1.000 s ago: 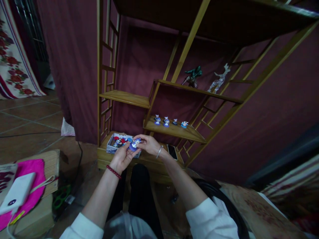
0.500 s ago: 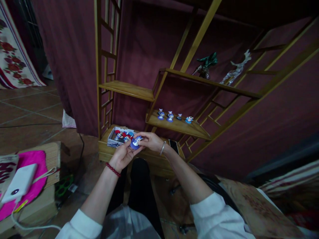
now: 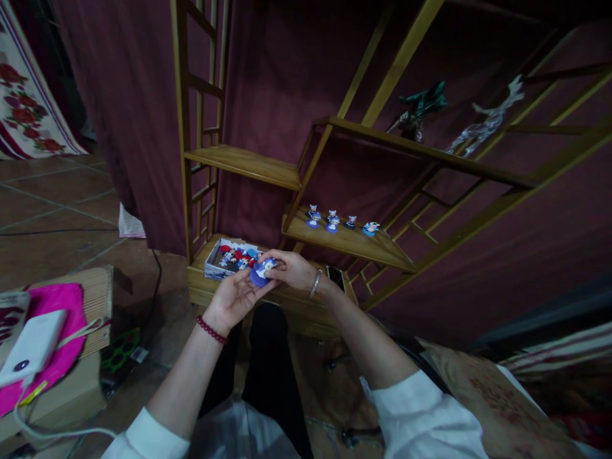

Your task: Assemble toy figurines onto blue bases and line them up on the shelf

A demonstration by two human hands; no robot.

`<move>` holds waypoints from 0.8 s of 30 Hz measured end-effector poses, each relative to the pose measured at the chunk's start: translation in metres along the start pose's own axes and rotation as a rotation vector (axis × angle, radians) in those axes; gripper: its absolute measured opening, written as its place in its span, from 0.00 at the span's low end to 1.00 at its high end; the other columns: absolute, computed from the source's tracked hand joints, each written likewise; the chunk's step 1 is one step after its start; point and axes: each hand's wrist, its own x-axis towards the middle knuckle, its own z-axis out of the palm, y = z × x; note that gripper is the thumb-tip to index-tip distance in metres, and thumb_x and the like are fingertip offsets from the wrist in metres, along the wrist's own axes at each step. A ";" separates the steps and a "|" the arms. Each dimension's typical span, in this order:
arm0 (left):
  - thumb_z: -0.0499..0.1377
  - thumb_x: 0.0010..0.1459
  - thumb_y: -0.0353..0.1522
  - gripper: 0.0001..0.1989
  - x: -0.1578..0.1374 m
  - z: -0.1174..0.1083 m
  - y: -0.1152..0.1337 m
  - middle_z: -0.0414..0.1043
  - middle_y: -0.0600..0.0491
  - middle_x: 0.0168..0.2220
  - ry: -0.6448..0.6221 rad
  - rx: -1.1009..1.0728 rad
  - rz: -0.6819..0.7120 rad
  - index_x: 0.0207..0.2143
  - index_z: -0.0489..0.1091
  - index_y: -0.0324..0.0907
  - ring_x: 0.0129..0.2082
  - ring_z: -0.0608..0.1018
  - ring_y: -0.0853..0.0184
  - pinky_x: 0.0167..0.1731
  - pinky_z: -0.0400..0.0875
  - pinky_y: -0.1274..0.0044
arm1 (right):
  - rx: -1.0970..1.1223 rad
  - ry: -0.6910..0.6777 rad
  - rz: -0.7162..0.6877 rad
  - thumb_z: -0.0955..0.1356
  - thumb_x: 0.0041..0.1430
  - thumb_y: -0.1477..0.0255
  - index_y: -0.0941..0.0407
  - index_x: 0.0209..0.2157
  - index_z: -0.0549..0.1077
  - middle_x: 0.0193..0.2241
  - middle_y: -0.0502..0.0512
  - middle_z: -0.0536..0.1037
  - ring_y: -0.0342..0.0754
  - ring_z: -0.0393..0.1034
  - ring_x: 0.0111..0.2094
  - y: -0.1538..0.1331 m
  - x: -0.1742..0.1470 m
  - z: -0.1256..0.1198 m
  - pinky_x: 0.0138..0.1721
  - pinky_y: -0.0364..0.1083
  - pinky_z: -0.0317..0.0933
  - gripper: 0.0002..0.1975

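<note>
A small purple-and-white figurine (image 3: 262, 271) on a round purple base is held between my two hands in front of the low shelf. My left hand (image 3: 238, 294) is palm up, its thumb and fingers at the base. From the right, my right hand (image 3: 289, 271) pinches the figurine's upper part between thumb and fingers. Just behind my left hand stands an open box (image 3: 217, 271) with several red, blue and white figurines (image 3: 239, 256) in it. Several more small figurines (image 3: 332, 223) stand on the middle shelf (image 3: 344, 241), beyond my right hand.
The wooden display rack (image 3: 248, 167) has slanting posts and stepped shelves. A dark green ornament (image 3: 421, 108) and a clear glass-like one (image 3: 488, 121) stand higher up. A dark phone-like slab (image 3: 335, 276) lies behind my right wrist. At left, a white power bank (image 3: 33, 347) rests on pink cloth.
The view has shifted slightly, so the rack appears larger and further right. Both hands stay on the figurine, which is tilted a little differently; my left fingers look somewhat looser.
</note>
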 end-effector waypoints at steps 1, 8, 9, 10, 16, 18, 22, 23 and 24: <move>0.46 0.55 0.25 0.11 0.000 -0.001 0.000 0.73 0.40 0.34 -0.009 -0.009 -0.008 0.35 0.67 0.28 0.40 0.74 0.59 0.43 0.67 0.63 | 0.036 -0.001 0.000 0.67 0.47 0.71 0.58 0.38 0.68 0.31 0.49 0.70 0.39 0.63 0.27 0.002 0.001 0.000 0.30 0.39 0.60 0.14; 0.47 0.54 0.23 0.13 0.005 -0.007 -0.001 0.72 0.41 0.37 -0.030 -0.044 -0.042 0.40 0.66 0.30 0.42 0.72 0.59 0.45 0.66 0.62 | 0.143 -0.036 0.023 0.67 0.47 0.71 0.59 0.38 0.67 0.32 0.50 0.70 0.41 0.65 0.30 0.011 0.002 -0.002 0.35 0.42 0.61 0.15; 0.47 0.54 0.23 0.12 0.005 -0.007 -0.001 0.72 0.41 0.37 -0.021 -0.047 -0.041 0.40 0.65 0.30 0.42 0.72 0.59 0.45 0.66 0.62 | 0.136 -0.040 0.015 0.67 0.47 0.71 0.59 0.38 0.67 0.33 0.51 0.70 0.41 0.65 0.31 0.012 0.002 -0.003 0.35 0.43 0.61 0.14; 0.48 0.54 0.23 0.12 0.005 -0.007 -0.002 0.72 0.41 0.37 -0.013 -0.048 -0.038 0.40 0.65 0.30 0.42 0.72 0.59 0.44 0.66 0.62 | 0.124 -0.041 0.004 0.67 0.47 0.71 0.59 0.38 0.67 0.33 0.51 0.70 0.41 0.65 0.32 0.013 0.003 -0.003 0.36 0.43 0.61 0.14; 0.48 0.55 0.23 0.12 0.005 -0.005 -0.004 0.71 0.39 0.38 -0.004 -0.027 -0.015 0.40 0.65 0.29 0.42 0.73 0.59 0.44 0.67 0.64 | 0.047 -0.040 -0.045 0.67 0.48 0.70 0.58 0.38 0.68 0.35 0.51 0.71 0.43 0.66 0.34 0.016 0.004 -0.004 0.37 0.43 0.61 0.14; 0.48 0.55 0.23 0.12 0.004 -0.004 -0.004 0.71 0.40 0.38 0.005 -0.020 -0.007 0.40 0.65 0.29 0.42 0.73 0.60 0.44 0.67 0.64 | -0.001 -0.038 -0.062 0.66 0.49 0.70 0.58 0.39 0.68 0.36 0.51 0.71 0.43 0.66 0.35 0.016 0.003 -0.004 0.37 0.43 0.61 0.13; 0.49 0.55 0.23 0.12 0.002 -0.003 -0.005 0.71 0.41 0.38 0.019 -0.002 0.016 0.41 0.65 0.30 0.41 0.73 0.60 0.44 0.67 0.64 | -0.100 -0.023 -0.087 0.66 0.50 0.70 0.58 0.39 0.69 0.35 0.51 0.71 0.43 0.66 0.35 0.012 0.001 -0.005 0.37 0.42 0.60 0.12; 0.49 0.55 0.23 0.12 0.002 -0.002 -0.006 0.71 0.41 0.38 0.021 0.005 0.020 0.41 0.65 0.30 0.41 0.73 0.60 0.44 0.67 0.64 | -0.124 -0.018 -0.098 0.66 0.50 0.71 0.58 0.38 0.69 0.35 0.51 0.72 0.43 0.66 0.35 0.010 0.001 -0.005 0.37 0.42 0.60 0.12; 0.49 0.55 0.23 0.12 0.001 -0.002 -0.006 0.72 0.41 0.38 0.023 0.012 0.022 0.41 0.65 0.30 0.41 0.73 0.60 0.44 0.67 0.65 | -0.148 -0.013 -0.111 0.66 0.50 0.71 0.58 0.38 0.69 0.35 0.51 0.72 0.44 0.66 0.36 0.009 0.000 -0.006 0.37 0.42 0.59 0.12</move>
